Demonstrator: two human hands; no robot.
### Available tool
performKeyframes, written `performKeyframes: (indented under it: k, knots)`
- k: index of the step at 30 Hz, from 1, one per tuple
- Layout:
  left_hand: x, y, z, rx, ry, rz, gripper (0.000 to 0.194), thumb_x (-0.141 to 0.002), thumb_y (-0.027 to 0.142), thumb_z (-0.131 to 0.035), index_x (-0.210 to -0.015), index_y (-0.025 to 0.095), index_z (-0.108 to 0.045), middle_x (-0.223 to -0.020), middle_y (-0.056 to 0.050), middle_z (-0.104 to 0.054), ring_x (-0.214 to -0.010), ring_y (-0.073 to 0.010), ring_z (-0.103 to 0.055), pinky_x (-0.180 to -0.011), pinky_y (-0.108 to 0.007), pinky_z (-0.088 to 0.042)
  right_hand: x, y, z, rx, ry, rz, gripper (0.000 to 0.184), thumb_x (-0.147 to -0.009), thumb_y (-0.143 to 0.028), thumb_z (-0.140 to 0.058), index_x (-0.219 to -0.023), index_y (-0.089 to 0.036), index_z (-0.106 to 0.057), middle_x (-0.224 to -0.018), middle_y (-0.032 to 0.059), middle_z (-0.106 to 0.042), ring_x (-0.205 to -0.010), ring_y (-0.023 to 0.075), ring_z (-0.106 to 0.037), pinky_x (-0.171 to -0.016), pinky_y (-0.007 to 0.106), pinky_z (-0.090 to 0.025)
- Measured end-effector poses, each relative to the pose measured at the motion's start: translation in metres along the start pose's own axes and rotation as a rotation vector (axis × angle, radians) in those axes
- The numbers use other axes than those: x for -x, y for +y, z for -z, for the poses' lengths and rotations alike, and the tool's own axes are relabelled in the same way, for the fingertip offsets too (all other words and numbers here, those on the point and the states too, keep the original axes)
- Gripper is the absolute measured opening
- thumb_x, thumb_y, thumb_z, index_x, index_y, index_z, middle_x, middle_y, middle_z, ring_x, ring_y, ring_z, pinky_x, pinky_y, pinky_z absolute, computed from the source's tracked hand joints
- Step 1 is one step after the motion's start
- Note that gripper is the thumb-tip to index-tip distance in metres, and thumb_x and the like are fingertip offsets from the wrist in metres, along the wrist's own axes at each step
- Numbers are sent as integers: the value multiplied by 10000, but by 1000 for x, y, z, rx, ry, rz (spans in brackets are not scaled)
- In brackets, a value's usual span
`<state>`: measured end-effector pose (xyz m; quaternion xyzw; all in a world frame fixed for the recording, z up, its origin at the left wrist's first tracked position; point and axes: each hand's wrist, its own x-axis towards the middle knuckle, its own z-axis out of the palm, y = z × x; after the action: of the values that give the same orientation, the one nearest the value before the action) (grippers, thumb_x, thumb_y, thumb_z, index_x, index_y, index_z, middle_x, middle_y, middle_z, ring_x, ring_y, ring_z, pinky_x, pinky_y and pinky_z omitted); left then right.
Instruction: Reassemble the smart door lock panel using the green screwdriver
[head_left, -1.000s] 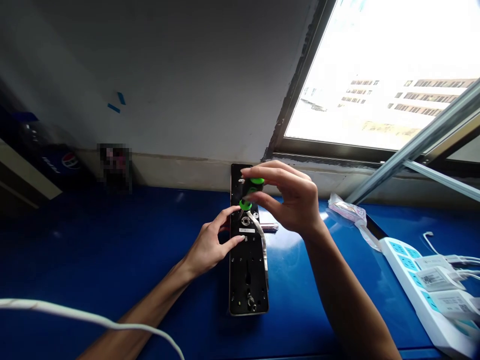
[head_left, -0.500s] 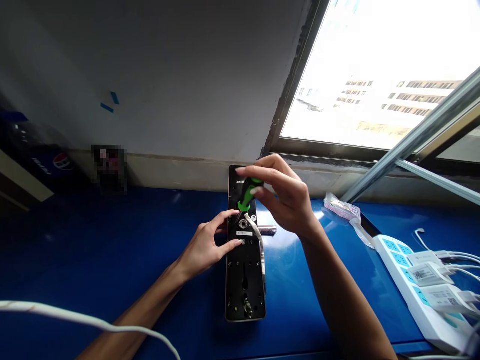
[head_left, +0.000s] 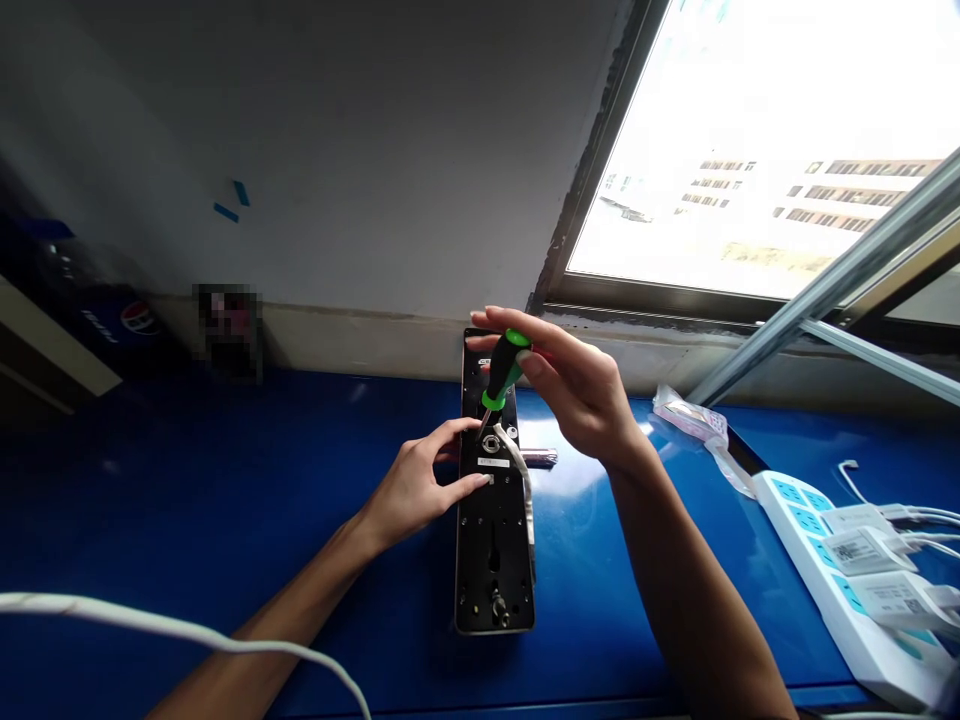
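Blue glossy tabletop [head_left: 225,480] runs along a grey wall [head_left: 300,130] beneath a bright window [head_left: 750,150], with pale buildings [head_left: 825,190] outside and a metal rail [head_left: 825,290] cutting across the right corner. In the head view, a white power strip [head_left: 840,590] lies at the right with chargers [head_left: 855,550] plugged into it. A plastic packet [head_left: 690,415] lies near the strip, and a white cable [head_left: 150,620] crosses the near left.

A black door-lock plate [head_left: 495,540] lies flat and lengthwise on the tabletop, close to the wall, with a white ribbon cable [head_left: 523,490] across it. The left hand [head_left: 412,485] rests on the plate, its fingers spread and the thumb well apart from them. Above the plate's upper end, the right hand [head_left: 577,390] pinches a green-and-black screwdriver [head_left: 506,368] between fingers and thumb, its shaft tilted down; I cannot tell whether the tip touches. Against the half-second-earlier view, the right hand sits slightly higher and the handle stands more upright.
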<state>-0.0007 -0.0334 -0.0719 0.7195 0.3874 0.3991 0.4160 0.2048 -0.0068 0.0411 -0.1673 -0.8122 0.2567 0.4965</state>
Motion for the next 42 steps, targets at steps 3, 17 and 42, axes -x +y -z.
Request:
performKeyframes:
  k: [3,17,42]
  knots:
    - [0,0,0,-10,2,11,591,-858,346,-819,-1405,301,-600,-1335,-10,-743,-1197,-250,-733,-1114,-435,-580,1,4,0,74,112,71,345,-934,-263,-764,-1268,-351,-752,-1109,34,-729,-973,202,-715,-805,375,-633]
    - [0,1,1,-8,-7,14,575,-865,372,-799,-1400,295,-605,-1328,-21,-747,-1206,-266,-732,-1115,-455,-576,1,7,-1,154,183,111,350,-851,-253,-850,-1185,-336,-789,-992,10,-737,-873,183,-715,-740,362,-636]
    - [1,1,0,7,-8,34,630,-864,393,-800,-1440,306,-559,-1337,-38,-740,-1185,-281,-742,-1097,-483,-581,1,11,-4,219,215,136,330,-835,-367,-866,-1157,-349,-797,-927,19,-677,-854,197,-649,-740,393,-639]
